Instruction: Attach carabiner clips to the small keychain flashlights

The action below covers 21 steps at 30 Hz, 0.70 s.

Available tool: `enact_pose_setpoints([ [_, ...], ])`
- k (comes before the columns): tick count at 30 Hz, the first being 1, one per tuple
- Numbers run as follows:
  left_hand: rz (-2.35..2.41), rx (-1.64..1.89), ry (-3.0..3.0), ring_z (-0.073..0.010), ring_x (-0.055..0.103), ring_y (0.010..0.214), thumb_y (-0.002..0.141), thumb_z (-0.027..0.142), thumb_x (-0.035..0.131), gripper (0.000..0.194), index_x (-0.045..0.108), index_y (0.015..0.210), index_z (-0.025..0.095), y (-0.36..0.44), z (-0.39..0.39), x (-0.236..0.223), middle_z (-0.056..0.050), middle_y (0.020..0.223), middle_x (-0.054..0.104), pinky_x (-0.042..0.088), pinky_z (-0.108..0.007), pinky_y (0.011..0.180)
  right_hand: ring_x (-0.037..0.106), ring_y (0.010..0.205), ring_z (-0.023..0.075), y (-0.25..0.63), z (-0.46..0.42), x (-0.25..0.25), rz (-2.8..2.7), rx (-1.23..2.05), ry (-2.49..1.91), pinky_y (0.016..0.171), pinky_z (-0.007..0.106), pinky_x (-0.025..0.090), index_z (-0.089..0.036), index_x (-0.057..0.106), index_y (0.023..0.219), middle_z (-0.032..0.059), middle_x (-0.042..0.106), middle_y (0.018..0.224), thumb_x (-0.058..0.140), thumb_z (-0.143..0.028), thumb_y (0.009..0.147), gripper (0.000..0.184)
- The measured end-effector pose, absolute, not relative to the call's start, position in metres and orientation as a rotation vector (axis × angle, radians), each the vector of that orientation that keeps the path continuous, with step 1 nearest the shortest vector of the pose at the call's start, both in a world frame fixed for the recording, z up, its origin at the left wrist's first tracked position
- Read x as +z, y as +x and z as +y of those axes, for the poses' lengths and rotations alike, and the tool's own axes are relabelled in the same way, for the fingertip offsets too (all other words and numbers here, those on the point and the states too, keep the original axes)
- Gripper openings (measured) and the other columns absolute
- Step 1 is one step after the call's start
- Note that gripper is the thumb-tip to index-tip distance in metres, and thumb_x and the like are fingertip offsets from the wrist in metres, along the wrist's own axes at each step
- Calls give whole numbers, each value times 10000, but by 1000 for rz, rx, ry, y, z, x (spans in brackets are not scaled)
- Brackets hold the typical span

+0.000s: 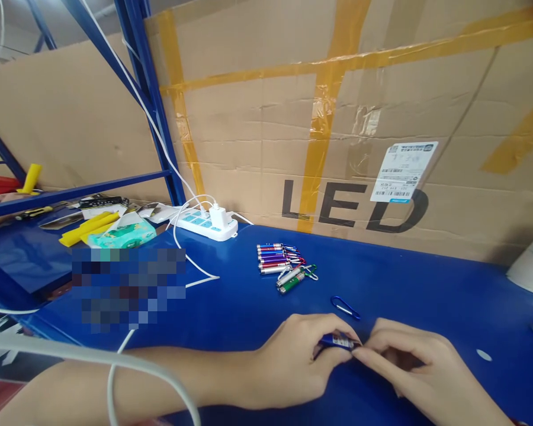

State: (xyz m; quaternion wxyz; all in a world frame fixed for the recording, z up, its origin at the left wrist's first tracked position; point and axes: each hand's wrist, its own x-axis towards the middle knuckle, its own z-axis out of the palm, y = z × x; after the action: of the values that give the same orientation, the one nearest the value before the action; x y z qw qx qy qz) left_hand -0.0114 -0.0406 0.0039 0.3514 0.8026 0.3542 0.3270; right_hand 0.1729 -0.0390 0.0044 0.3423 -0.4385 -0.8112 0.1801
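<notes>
Item: small blue keychain flashlight [336,341], held low over the blue surface [426,284], between both hands. Left hand [297,361] is closed around its body, thumb and fingers wrapped on it; right hand [420,370] meets it from the other side, fingertips pinching the end nearest them. The two hands touch at the flashlight. Any print on its barrel is too small to read.

Just beyond the hands: a loose blue carabiner clip [345,307], lying flat, apart from both.

Farther out, beyond the left hand: a cluster of like flashlights [281,263] in blue, red, purple, silver and green, side by side, clips attached.

Left of the left forearm: a white cable [190,269] crossing the surface, running back to a white power strip [208,225] with a charger plugged in.

Far left: yellow items [89,228], a green patterned packet [122,234], blue shelf frame [146,89].

Rear: large cardboard carton [337,118], yellow tape, black lettering "LED"; white shipping label [404,171], text illegible.
</notes>
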Motion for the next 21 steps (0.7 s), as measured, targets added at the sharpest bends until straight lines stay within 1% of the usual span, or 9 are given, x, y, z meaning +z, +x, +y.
enact_pose_setpoints([
  [3,910,850,1996,-107,571,695,822,118,483,203,605,972,179,-11,-40,4,-6,842,637,430,-152,616,487,411,81,176,-38,-2,-2129,415,-1137,398,164,399,-202,616,596,-9,572,567,587,-413,783,284],
  [8,911,855,1927,-111,567,711,811,108,485,198,611,946,181,-11,-41,5,-3,820,613,430,-159,643,477,418,76,178,-39,-10,-2079,437,-1202,392,169,400,-204,594,684,-7,571,649,620,-404,761,215],
  [11,910,843,1903,-115,561,695,824,114,467,183,610,917,180,-11,-40,4,2,767,590,425,-169,649,480,406,68,176,-42,-6,-2029,528,-1205,391,171,402,-209,613,741,-2,586,694,609,-393,770,187],
  [13,907,832,1901,-120,550,677,837,135,452,162,605,883,164,-10,-38,3,-2,728,569,418,-171,633,478,404,61,174,-42,-1,-1996,588,-1196,407,172,407,-209,625,735,-1,592,717,601,-379,777,176],
  [15,894,820,1940,-120,530,640,841,163,446,148,591,860,143,-9,-35,2,-4,687,546,408,-172,608,470,403,55,171,-41,3,-1951,652,-1215,426,171,408,-206,636,729,-7,582,696,620,-362,760,160],
  [17,861,805,2011,-119,516,613,840,186,435,162,580,879,126,-9,-31,1,-8,672,536,400,-174,600,473,398,44,170,-38,5,-1900,770,-1245,424,164,400,-200,646,775,-8,578,709,640,-350,739,155],
  [19,823,781,2082,-117,496,581,842,226,421,200,579,888,113,-9,-27,0,-10,648,527,400,-178,603,468,379,30,169,-36,6,-1844,909,-1251,389,154,374,-183,643,807,3,577,751,646,-363,725,198],
  [21,798,743,2101,-119,496,580,844,275,425,239,590,901,111,-9,-24,-3,-20,660,540,397,-175,593,471,376,24,169,-35,6,-1813,979,-1231,363,147,344,-162,647,777,15,570,770,634,-368,729,212],
])
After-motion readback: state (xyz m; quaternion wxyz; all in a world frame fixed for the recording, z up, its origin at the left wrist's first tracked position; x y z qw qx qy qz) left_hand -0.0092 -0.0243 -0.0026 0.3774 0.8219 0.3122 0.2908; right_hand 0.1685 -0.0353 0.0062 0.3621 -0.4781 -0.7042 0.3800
